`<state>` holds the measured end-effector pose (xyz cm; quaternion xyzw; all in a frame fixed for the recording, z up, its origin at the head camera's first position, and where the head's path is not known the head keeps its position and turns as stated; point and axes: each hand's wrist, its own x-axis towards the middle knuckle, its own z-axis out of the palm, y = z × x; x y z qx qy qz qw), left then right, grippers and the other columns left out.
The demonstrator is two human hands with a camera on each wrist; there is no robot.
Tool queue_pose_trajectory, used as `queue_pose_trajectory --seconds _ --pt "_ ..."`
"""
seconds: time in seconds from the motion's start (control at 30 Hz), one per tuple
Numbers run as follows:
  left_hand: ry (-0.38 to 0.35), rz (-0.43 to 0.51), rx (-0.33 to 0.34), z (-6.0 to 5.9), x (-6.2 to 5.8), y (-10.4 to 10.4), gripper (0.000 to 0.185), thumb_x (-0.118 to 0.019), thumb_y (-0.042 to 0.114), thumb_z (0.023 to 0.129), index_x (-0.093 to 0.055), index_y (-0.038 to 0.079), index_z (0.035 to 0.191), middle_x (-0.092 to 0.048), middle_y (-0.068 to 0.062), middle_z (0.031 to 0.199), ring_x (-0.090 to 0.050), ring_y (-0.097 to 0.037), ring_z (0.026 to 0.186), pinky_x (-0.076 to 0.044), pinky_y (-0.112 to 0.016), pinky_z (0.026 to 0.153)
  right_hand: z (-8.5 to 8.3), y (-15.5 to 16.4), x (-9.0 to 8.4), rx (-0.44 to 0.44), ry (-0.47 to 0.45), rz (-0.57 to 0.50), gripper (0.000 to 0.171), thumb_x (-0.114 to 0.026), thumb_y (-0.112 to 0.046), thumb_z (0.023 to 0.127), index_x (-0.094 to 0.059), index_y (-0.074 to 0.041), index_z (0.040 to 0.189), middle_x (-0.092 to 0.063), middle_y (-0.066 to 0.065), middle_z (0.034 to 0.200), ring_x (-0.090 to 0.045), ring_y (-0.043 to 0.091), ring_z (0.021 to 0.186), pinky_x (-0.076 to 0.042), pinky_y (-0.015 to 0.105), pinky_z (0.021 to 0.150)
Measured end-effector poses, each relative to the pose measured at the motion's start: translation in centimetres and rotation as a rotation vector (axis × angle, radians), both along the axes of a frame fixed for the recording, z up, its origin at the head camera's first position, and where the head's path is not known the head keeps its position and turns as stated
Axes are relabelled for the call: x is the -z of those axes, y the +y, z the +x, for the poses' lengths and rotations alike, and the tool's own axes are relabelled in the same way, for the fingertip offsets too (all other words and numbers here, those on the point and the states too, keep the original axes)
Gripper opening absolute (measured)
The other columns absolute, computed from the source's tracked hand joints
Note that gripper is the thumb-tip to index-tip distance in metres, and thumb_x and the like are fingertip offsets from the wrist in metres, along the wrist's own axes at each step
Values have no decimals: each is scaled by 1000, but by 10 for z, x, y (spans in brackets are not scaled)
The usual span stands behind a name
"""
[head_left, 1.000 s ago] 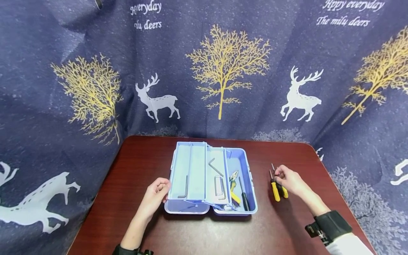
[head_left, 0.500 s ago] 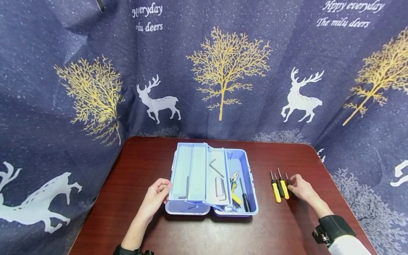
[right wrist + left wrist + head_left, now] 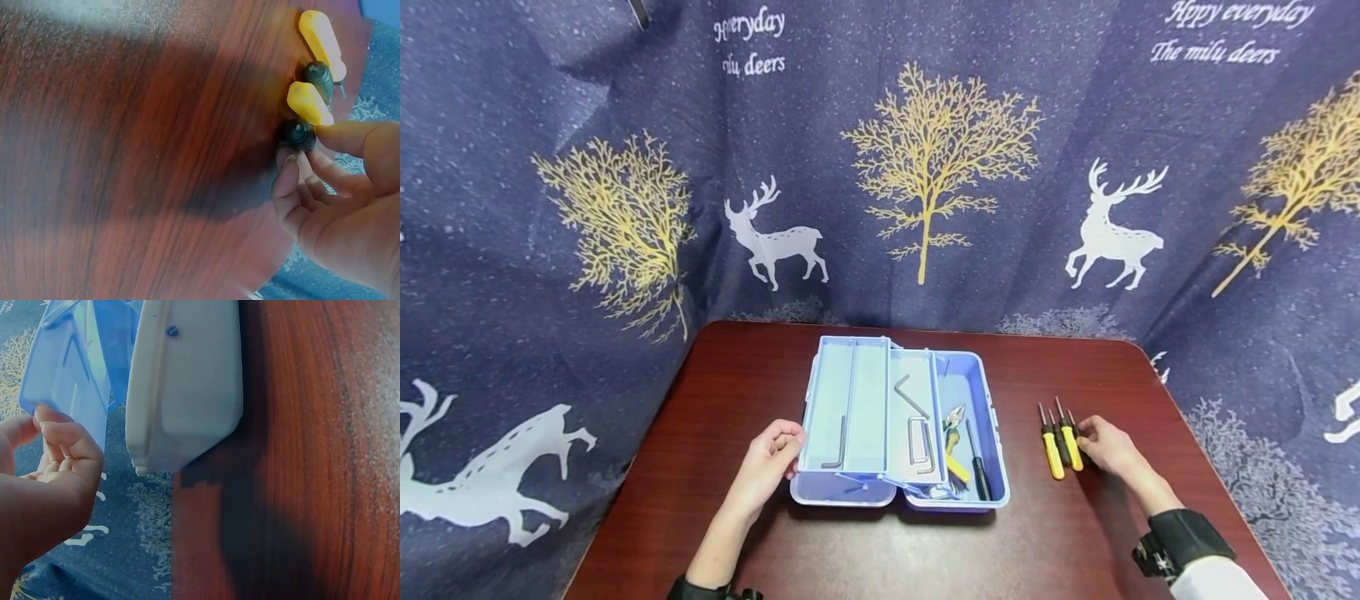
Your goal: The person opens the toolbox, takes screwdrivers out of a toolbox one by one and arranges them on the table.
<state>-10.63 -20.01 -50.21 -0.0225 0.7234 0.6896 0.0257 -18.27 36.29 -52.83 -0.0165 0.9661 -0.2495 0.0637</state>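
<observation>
My left hand (image 3: 766,460) pinches the near left edge of the raised upper tray (image 3: 871,400) of an open blue toolbox (image 3: 992,427). In the left wrist view, thumb and index finger meet at the tray's corner (image 3: 37,394). On the table's right side, two yellow-handled screwdrivers (image 3: 1052,454) lie side by side with a black-handled one (image 3: 1062,450) between them. At the right end of that row my right hand (image 3: 1108,446) pinches another black-handled screwdriver (image 3: 300,135), mostly covered by fingers in the head view. It lies right beside a yellow handle (image 3: 307,103).
Hex keys (image 3: 839,442) lie in the toolbox trays. Its deep compartment holds pliers (image 3: 953,417), a black-handled screwdriver (image 3: 981,477) and a yellow-handled item (image 3: 957,468). The brown table (image 3: 880,558) ends at a patterned blue cloth (image 3: 1000,250).
My right hand has moved right, from above the screwdrivers to the row's right end. Since half a second ago, the rightmost screwdriver has shifted left against its neighbour. My left hand stays at the tray.
</observation>
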Motion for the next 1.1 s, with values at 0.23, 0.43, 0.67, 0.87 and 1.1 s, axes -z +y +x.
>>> queue_pose_trajectory --seconds 0.23,0.43,0.67,0.87,1.1 --pt "2 3 -2 -1 0 -1 8 -57 0 102 -58 -7 107 -55 -4 71 -50 -10 60 -44 -22 57 2 -4 0 -2 25 -14 27 -62 -6 94 -58 12 113 -71 21 88 -68 35 83 -52 45 73" --pt "22 -2 -9 -1 -1 1 9 -58 0 101 -58 -8 106 -55 -4 72 -50 -10 60 -44 -22 56 3 -5 0 9 18 -26 27 -62 -6 95 -58 12 114 -71 24 91 -68 38 86 -52 47 75" --pt "17 2 -21 -1 -4 3 10 -59 0 101 -58 -9 107 -56 -7 73 -50 -11 59 -43 -22 56 4 -5 1 19 19 -29 25 -61 -6 97 -58 12 114 -70 22 91 -67 35 85 -51 45 74" --pt "0 -9 -26 -4 -4 3 11 -60 0 101 -59 -8 107 -56 -7 73 -51 -12 59 -44 -22 56 5 -5 4 24 44 -31 24 -58 -6 97 -60 11 114 -71 21 92 -67 35 86 -51 47 76" --pt "-16 -8 -38 -4 -5 4 11 -60 1 101 -59 -8 108 -58 -7 76 -52 -12 60 -44 -21 56 6 -4 6 28 76 -31 23 -59 -6 96 -62 10 113 -71 21 94 -67 36 88 -51 49 78"
